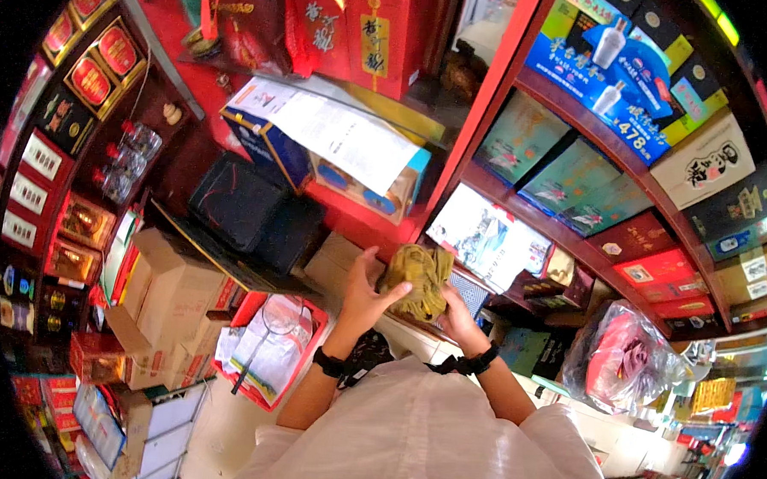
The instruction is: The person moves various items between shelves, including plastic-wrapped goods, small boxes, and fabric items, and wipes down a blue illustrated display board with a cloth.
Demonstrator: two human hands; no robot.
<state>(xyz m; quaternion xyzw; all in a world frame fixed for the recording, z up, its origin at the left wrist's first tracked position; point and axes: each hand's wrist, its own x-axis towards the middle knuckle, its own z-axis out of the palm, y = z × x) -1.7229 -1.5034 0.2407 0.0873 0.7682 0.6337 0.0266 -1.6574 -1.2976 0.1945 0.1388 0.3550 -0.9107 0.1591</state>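
Both my hands are at an olive-yellow, crumpled, cloth-like bundle (pixel 419 284) in the middle of the view. My left hand (pixel 365 297) is on its left side, the thumb pressed against the front and the upper fingers raised and curved. Around the lower right edge, my right hand (pixel 461 316) grips the bundle, with its fingers partly hidden. A dark band sits on each wrist. Just beyond the bundle lies a brown cardboard box (pixel 329 264); a grey mesh-like panel (pixel 468 295) is next to the right hand.
Shelves of boxes rise at left and right. A red basket (pixel 318 322) with papers and an open cardboard carton (pixel 171 303) stand at the left. Ahead, printed sheets (pixel 354 140) lie over boxes beside a black case (pixel 235 203). A plastic-wrapped bundle (pixel 622 357) is at the right.
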